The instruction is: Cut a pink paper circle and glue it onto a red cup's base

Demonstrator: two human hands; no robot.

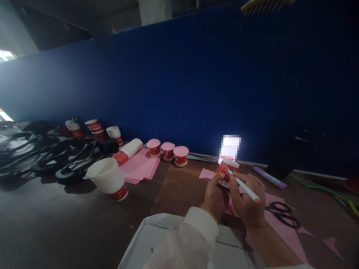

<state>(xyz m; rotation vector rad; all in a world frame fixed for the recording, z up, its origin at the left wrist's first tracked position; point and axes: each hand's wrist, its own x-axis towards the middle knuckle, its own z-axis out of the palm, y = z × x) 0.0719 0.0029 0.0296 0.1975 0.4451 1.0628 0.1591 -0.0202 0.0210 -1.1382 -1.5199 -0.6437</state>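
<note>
My left hand (213,196) is closed around a red paper cup (223,167) with a white rim, tilted above the table. In my right hand (251,200) is a white pen (246,189) with an orange end, its tip up against the cup's side. Pink paper (283,233) lies under my hands, and black-handled scissors (284,215) rest on it. A purple marker (269,177) lies to the right of the cup. Left of my hands stand several short red cup pieces topped with pink discs, such as this one (181,155).
A stack of paper cups (105,175) stands at the left, before pink sheets (140,168) with a cup stack (127,151) lying on them. Black straps or cables (75,157) fill the far left. A blurred bright screen (230,147) leans against the blue partition (168,82).
</note>
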